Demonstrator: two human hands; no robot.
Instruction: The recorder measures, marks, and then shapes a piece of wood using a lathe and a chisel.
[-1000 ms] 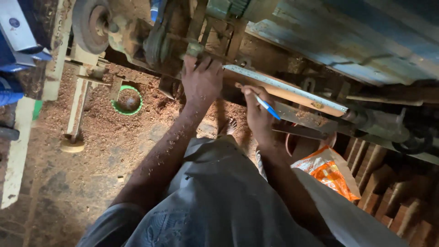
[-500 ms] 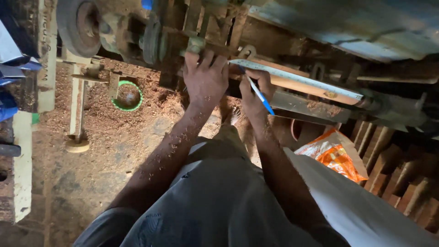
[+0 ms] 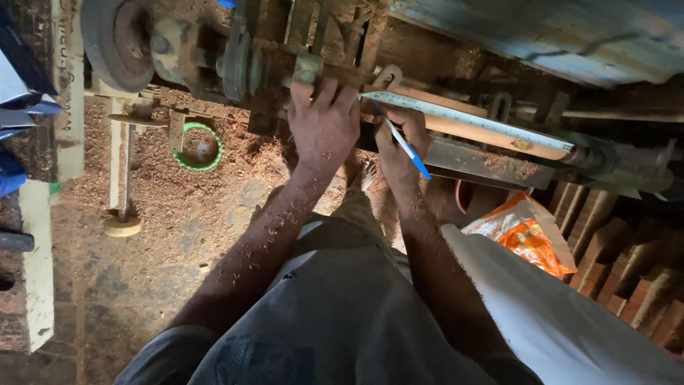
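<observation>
Wood (image 3: 491,139), a pale round length, lies across the lathe at upper right, with a steel ruler (image 3: 470,121) laid along its top edge. At far left, a grey pulley wheel (image 3: 114,39) sits on the lathe's shaft, and below it a green ring (image 3: 198,146) lies on the sawdust-covered floor (image 3: 142,235). The left hand (image 3: 324,128) is spread wide, fingers pressed on the lathe's greenish metal part (image 3: 306,71) just left of the ruler's end. The right hand (image 3: 399,139) pinches a blue pen (image 3: 406,146), its tip touching the near end of the ruler. Further right, an orange bag (image 3: 524,235) lies on the floor beside stacked bricks (image 3: 627,264).
</observation>
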